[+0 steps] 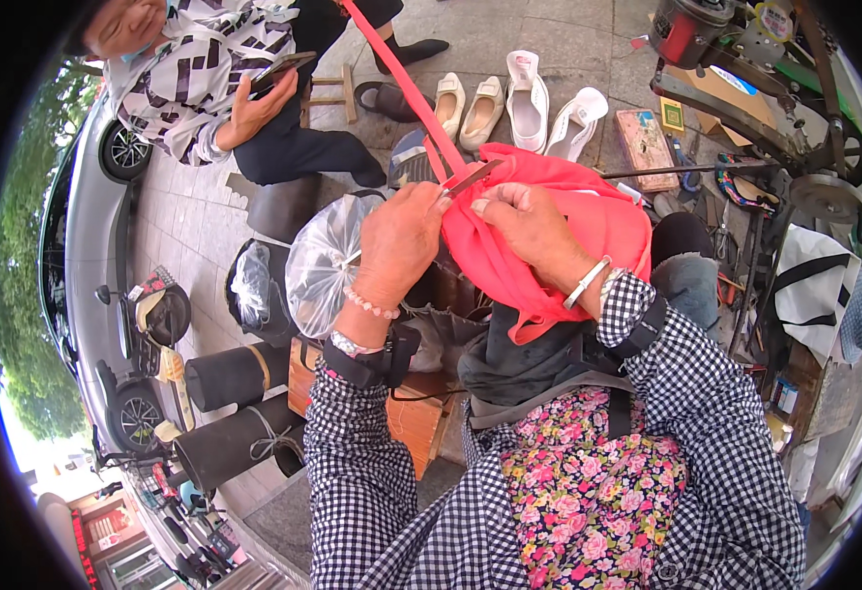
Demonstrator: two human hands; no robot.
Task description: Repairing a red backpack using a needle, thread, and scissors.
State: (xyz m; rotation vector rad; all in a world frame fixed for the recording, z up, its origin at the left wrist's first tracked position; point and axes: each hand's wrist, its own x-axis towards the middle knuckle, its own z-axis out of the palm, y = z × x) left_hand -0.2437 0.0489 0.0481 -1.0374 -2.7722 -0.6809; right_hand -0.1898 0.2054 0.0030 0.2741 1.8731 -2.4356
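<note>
A bright coral-red cloth bag (588, 211) lies over my lap, slightly crumpled. My left hand (399, 241) is closed at the bag's left edge, its fingertips pinching where the long red strap (401, 74) meets the cloth. A narrow dark blade-like piece (474, 178) slants up from those fingertips; which hand bears it I cannot tell. Close beside, my right hand (534, 231) pinches a fold of the bag between thumb and fingers. From the pinched spot the strap stretches toward the top edge, near the seated person.
A person (205, 79) sits opposite, holding a phone (283, 69). White shoes (527, 103) and cream flats (483, 113) stand beyond the bag. A sewing machine (745, 88) and scattered tools are at right. Black rolls (229, 379) and a clear plastic bag (327, 261) are at left.
</note>
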